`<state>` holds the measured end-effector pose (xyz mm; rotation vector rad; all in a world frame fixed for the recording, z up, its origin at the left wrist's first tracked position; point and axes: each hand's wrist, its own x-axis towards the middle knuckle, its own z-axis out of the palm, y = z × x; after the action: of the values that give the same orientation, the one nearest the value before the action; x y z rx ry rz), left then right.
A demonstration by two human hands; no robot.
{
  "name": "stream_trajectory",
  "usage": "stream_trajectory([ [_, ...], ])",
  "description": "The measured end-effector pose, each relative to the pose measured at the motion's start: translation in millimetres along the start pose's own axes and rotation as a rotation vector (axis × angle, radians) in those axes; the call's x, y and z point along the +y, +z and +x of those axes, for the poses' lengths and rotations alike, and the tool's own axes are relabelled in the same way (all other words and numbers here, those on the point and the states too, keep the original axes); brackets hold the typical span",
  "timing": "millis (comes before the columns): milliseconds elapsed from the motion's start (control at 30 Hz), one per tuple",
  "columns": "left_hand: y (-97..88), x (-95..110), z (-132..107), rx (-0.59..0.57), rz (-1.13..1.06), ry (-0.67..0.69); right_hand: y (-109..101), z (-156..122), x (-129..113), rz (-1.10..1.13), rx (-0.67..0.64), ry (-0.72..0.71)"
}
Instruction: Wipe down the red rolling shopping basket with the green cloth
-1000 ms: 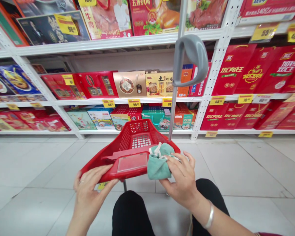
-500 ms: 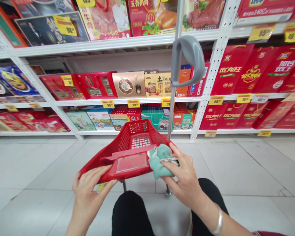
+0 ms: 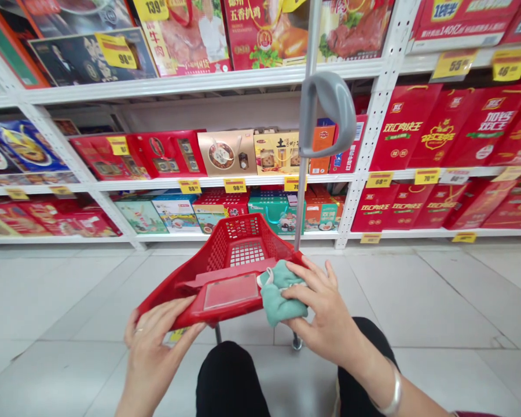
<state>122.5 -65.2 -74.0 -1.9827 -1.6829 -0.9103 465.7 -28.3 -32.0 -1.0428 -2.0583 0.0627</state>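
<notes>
A red plastic shopping cart (image 3: 191, 255) stands in front of me, its pierced basket pointing away and its handle panel (image 3: 232, 291) toward me. My left hand (image 3: 158, 336) grips the left corner of the rim, thumb below and fingers on top. At the right corner my right hand (image 3: 321, 307) holds a folded green cloth (image 3: 280, 295) against the end of the handle panel. A pale loop and hem show on the cloth. Part of that corner is hidden by the cloth and fingers.
A metal pole (image 3: 301, 202) with a grey loop handle (image 3: 349, 116) rises by the cart's right side. White shelves (image 3: 243, 180) beyond hold gift boxes and red bags (image 3: 399, 124) with yellow price tags. Pale floor tiles (image 3: 425, 313) surround the cart; my knees (image 3: 230, 376) are close below.
My right hand has shifted its hold on the cloth, its fingers now lying more over the top. My left hand keeps its grip on the cart. The view has tilted slightly.
</notes>
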Motion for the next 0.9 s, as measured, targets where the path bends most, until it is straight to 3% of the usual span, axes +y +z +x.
stream_trajectory([
  [100, -1.8, 1, 1, 0.012, -0.008, 0.012, 3, -3, -1, 0.044, 0.008, -0.038],
  [233, -3.4, 8, 3, 0.056, -0.032, 0.010, 8, 0, -8, 0.121, 0.143, -0.146],
  [533, -7.1, 16, 9, 0.079, -0.024, 0.069, 32, 24, -64, 0.050, 0.305, -0.516],
  [667, -9.5, 19, 9, 0.093, -0.029, 0.064, 41, 31, -72, -0.039, 0.305, -0.487],
  [900, -8.8, 23, 7, 0.069, -0.058, 0.016, 42, 30, -68, 0.020, 0.239, -0.457],
])
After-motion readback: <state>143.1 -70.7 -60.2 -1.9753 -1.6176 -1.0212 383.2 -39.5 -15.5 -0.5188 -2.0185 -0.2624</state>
